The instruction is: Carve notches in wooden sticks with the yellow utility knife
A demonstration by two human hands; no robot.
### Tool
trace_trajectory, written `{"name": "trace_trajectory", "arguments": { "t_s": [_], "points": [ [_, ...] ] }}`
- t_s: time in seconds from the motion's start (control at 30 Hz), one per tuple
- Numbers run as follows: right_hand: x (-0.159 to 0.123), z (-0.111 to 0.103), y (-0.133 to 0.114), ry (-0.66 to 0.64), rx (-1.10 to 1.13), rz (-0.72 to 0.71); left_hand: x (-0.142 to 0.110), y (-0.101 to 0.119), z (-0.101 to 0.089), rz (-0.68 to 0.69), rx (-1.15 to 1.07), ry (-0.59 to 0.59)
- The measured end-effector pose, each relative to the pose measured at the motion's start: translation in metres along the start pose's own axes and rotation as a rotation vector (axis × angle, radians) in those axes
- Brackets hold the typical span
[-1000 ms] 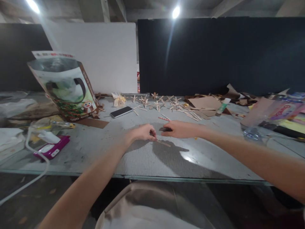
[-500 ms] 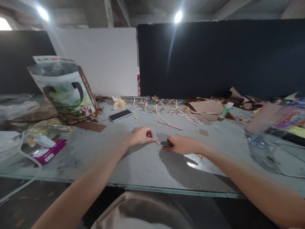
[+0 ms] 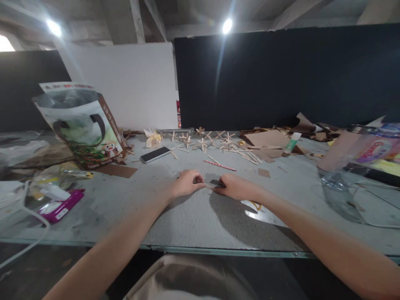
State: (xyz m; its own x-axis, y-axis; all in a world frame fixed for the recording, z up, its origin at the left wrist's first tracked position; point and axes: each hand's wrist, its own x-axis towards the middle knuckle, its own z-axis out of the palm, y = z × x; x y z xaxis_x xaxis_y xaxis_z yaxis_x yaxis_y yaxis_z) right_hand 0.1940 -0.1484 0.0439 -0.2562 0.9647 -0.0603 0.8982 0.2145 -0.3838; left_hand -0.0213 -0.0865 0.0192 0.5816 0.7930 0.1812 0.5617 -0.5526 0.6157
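Observation:
My left hand (image 3: 186,183) is curled in a pinch on one end of a thin wooden stick (image 3: 208,186) that lies on the grey table (image 3: 193,212). My right hand (image 3: 235,187) is closed round a small dark tool (image 3: 218,183), whose tip meets the stick between the two hands. Both hands rest on the tabletop at its middle, almost touching. A pink stick (image 3: 219,166) lies just behind them.
Several small crossed-stick shapes (image 3: 203,140) and loose sticks lie at the back, beside cardboard scraps (image 3: 268,139) and a glue tube (image 3: 291,143). A phone (image 3: 155,154) and a printed bag (image 3: 83,125) sit back left, a purple packet (image 3: 59,206) left, a clear container (image 3: 359,171) right.
My right hand drew back toward me and closed in on the left hand with the dark tool. The gap between the hands has shrunk and the stick is now mostly hidden.

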Motion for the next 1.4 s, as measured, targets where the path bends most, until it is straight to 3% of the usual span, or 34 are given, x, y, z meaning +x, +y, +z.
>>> {"name": "trace_trajectory", "arguments": {
  "t_s": [0.1, 0.23, 0.37, 0.5, 0.63, 0.87, 1.13, 1.4],
  "points": [
    [0.002, -0.003, 0.0, 0.042, 0.066, 0.001, 0.002, 0.0, 0.001, -0.029, -0.183, 0.071],
    [0.001, -0.006, -0.01, 0.226, 0.383, -0.07, 0.003, 0.013, -0.004, 0.015, -0.497, 0.315],
    [-0.002, -0.001, -0.023, 0.337, 0.787, -0.123, -0.006, 0.032, -0.002, 0.169, -0.483, 0.189],
    [-0.006, 0.004, -0.03, 0.32, 0.924, -0.187, -0.014, 0.04, 0.007, 0.281, -0.465, 0.136],
    [-0.007, 0.003, -0.03, 0.292, 0.94, -0.167, -0.012, 0.039, 0.008, 0.249, -0.478, 0.13],
    [-0.01, 0.005, -0.027, 0.396, 0.764, -0.2, -0.013, 0.044, 0.007, 0.138, -0.581, 0.199],
    [-0.018, 0.004, -0.037, 0.266, 0.652, -0.27, -0.015, 0.043, 0.01, 0.116, -0.511, 0.173],
    [-0.016, 0.005, -0.036, 0.255, 0.616, -0.268, -0.018, 0.046, 0.012, 0.139, -0.456, 0.167]
  ]
}}
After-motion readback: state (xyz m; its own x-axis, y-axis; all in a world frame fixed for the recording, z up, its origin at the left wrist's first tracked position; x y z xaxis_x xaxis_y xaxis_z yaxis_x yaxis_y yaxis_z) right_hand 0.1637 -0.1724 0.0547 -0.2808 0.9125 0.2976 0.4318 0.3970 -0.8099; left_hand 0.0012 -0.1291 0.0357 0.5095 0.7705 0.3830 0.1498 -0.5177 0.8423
